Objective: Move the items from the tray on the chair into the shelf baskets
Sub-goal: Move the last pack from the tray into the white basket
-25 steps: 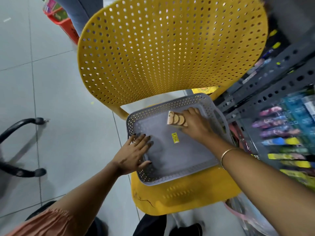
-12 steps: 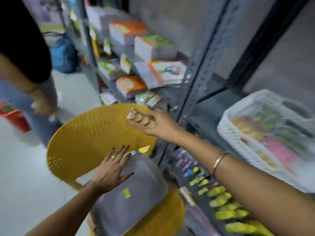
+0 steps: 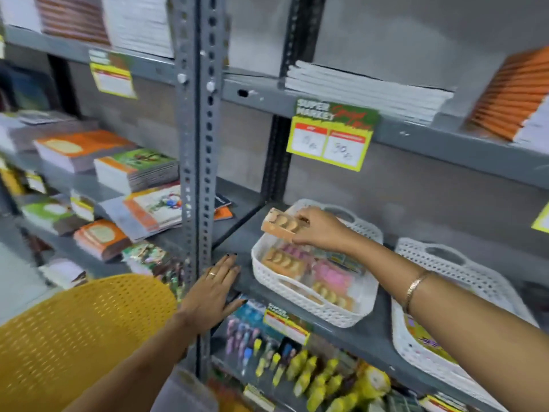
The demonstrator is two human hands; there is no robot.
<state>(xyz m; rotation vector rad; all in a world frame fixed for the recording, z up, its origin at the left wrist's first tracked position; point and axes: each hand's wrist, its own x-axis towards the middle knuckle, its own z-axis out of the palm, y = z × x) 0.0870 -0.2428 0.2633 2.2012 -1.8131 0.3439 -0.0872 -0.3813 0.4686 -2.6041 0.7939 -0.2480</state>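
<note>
Currently, your right hand (image 3: 322,228) pinches 1 orange packet (image 3: 280,223) by its end, held tilted above the rear left corner of the white basket (image 3: 326,312) on the grey shelf (image 3: 368,337). Several similar packets lie inside that basket. Your left hand (image 3: 212,292) holds nothing; it rests flat, fingers extended, on the shelf edge beside the upright post (image 3: 197,173). The yellow chair (image 3: 80,331) is at lower left.

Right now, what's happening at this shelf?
A person is stocking a shop shelf. The right hand holds a small packet of round tan pieces over the white basket, which already contains similar packets; it is not yet set down. The left hand rests flat on the shelf edge beside the grey upright. A yellow chair sits at lower left.
</note>
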